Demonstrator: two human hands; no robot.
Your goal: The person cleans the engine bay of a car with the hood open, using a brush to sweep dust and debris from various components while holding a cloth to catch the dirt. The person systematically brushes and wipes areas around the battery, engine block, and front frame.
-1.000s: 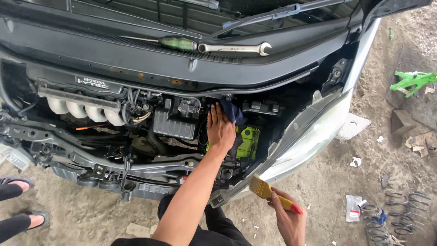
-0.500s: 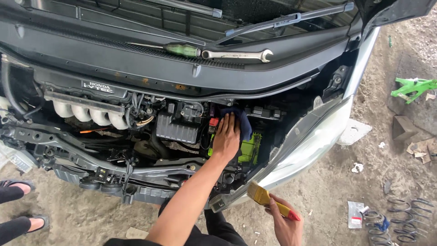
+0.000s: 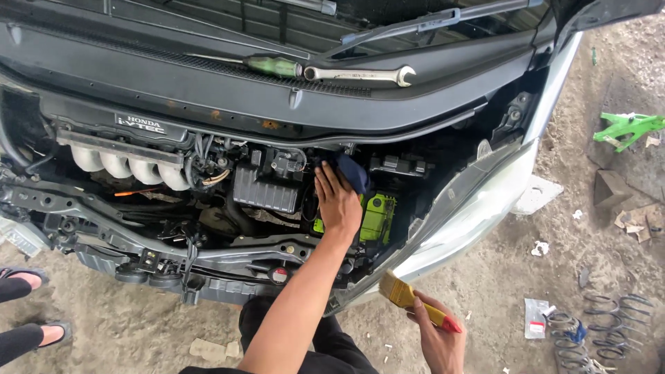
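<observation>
Wiping inside the engine bay

Our left hand [image 3: 338, 204] presses a dark blue cloth [image 3: 352, 172] flat beside the bright green plastic cover [image 3: 378, 216]; our right hand [image 3: 438, 339], below, grips a yellow-bristled paintbrush [image 3: 415, 302]. Grime remains left of the cloth, so we judge the cleaning unfinished.

A crumpled dark blue cloth [image 3: 352, 171] lies in the engine bay; a yellow-handled paintbrush [image 3: 415, 303] tilts outside it.

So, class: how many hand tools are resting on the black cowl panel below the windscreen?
2. A green-handled screwdriver lies left of centre on the cowl panel; a silver open-ended spanner lies just right of it, end to end. Others may be hidden out of view.
</observation>
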